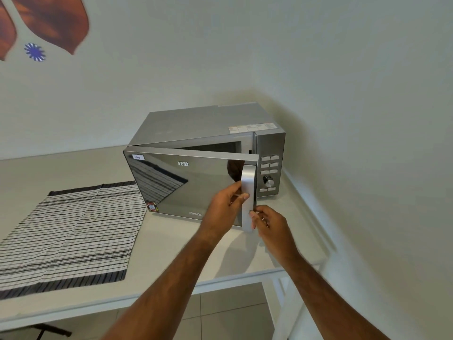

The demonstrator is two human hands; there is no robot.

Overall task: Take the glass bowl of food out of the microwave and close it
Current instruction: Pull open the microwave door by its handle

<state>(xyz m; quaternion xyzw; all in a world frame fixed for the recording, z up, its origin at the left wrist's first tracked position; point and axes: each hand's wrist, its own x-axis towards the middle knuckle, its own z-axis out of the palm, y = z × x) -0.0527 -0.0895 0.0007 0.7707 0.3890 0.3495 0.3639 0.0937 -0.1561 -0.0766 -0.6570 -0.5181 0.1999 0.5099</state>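
A silver microwave (pixel 203 126) stands on a white table in the room's corner. Its mirrored door (pixel 181 185) hangs partly open, hinged on the left. My left hand (pixel 224 207) is wrapped around the vertical silver handle (pixel 248 185) at mid-height. My right hand (pixel 270 224) pinches the handle's lower end from the right side. The glass bowl of food is hidden behind the door; only a dark slice of the oven's inside shows above the door's top edge.
A black-and-white striped cloth (pixel 66 229) lies flat on the table (pixel 186 256) left of the microwave. The control panel (pixel 269 168) with buttons and a knob is right of the door. Walls close in behind and to the right. Tiled floor shows below the table's front edge.
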